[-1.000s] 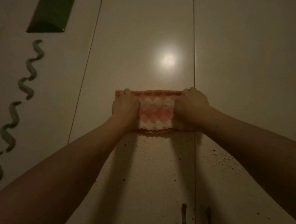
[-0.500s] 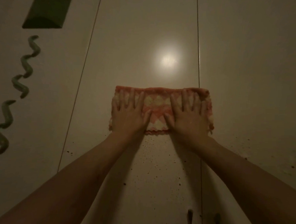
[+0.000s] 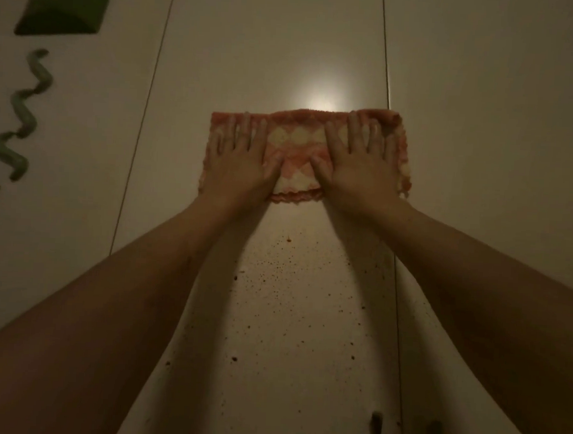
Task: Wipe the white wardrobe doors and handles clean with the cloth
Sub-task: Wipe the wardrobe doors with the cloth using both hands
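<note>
- A pink-and-cream checked cloth point(image 3: 299, 141) is spread flat against a white wardrobe door point(image 3: 270, 50), pinned under both palms.
- The left hand point(image 3: 241, 158) lies on the cloth's left half and the right hand point(image 3: 364, 164) on its right half. Both are flat, fingers straight and pointing up, pressing rather than clutching.
- The cloth's long axis runs side to side, across the line of the forearms. It sits equally under both hands, so neither is nearer.
- Just past the right hand's outer fingers, the cloth's end crosses a vertical seam point(image 3: 388, 89) onto the neighbouring door.
- Below the wrists, between the forearms, the door is peppered with dark specks point(image 3: 275, 282). This looks like the next stretch to clean, so a downward pull toward the body seems called for.
- Further below, on either side of the seam, two dark handles point(image 3: 375, 427) show dimly; their detail cannot be made out.
- Above the fingertips there is smooth door to move over, marked only by a glare spot point(image 3: 321, 96).
- Well left of the left hand, wavy green shapes point(image 3: 25, 113) sit outside the wiping path.
</note>
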